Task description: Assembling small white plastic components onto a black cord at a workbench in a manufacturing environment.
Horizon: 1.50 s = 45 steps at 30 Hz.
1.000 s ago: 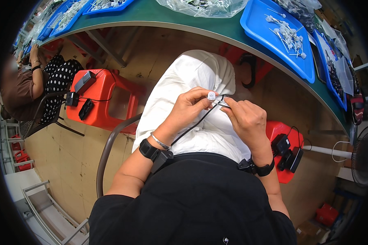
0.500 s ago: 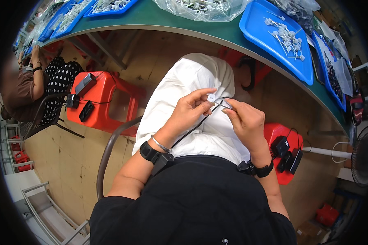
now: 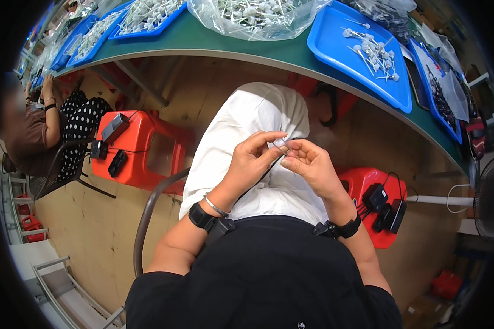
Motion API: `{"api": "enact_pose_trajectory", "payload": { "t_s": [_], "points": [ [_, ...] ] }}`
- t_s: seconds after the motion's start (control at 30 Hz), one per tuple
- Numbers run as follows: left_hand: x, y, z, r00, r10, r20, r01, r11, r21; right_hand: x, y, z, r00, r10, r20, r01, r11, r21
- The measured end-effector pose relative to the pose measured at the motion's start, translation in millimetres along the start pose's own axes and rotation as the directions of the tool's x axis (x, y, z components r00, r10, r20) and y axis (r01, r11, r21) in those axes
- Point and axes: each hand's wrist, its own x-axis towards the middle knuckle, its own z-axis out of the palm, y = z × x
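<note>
Above my lap, my left hand [image 3: 251, 163] pinches a small whitish round plastic piece [image 3: 280, 142] between thumb and index finger. My right hand [image 3: 314, 167] meets it there, its thumb and fingers closed at the piece's side on what looks like the end of a black cord [image 3: 264, 177]. That cord runs down behind my left hand across the white trousers [image 3: 219, 148]. The fingertips hide how cord and piece fit together.
Ahead is a green table [image 3: 230, 50] with a blue tray [image 3: 335, 52] of white pieces on thin stems, and a clear bag [image 3: 307, 16] of more. Red stools [image 3: 167, 137] carrying black devices flank me. At far left sits another person [image 3: 35, 129]; a fan [image 3: 488, 200] stands right.
My right hand has moved left, and its fingertips now meet the white piece in my left hand. Less of the cord shows. The view has shifted slightly, showing more of the table.
</note>
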Motion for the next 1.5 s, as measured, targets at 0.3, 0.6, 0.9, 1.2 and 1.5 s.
{"api": "enact_pose_trajectory", "payload": {
  "t_s": [0.3,0.6,0.9,1.2,1.5],
  "points": [
    [-3,0,9,0.975,0.221,-0.037,-0.205,0.947,0.248,-6,3,5,0.960,-0.250,-0.126,0.187,0.906,-0.379],
    [3,0,14,0.841,0.540,0.038,-0.474,0.700,0.534,-6,-4,2,0.928,-0.354,-0.111,0.246,0.811,-0.530],
    [0,-2,11,0.988,0.096,0.118,-0.077,0.985,-0.154,3,19,-12,0.935,-0.350,-0.058,0.308,0.883,-0.355],
    [0,-1,7,0.981,0.194,-0.001,-0.193,0.976,0.097,6,7,-11,0.852,-0.506,-0.132,0.322,0.706,-0.630],
    [1,-8,6,0.957,0.283,-0.070,-0.265,0.945,0.194,-4,-8,-7,0.829,-0.558,-0.021,0.299,0.475,-0.827]
  ]
}}
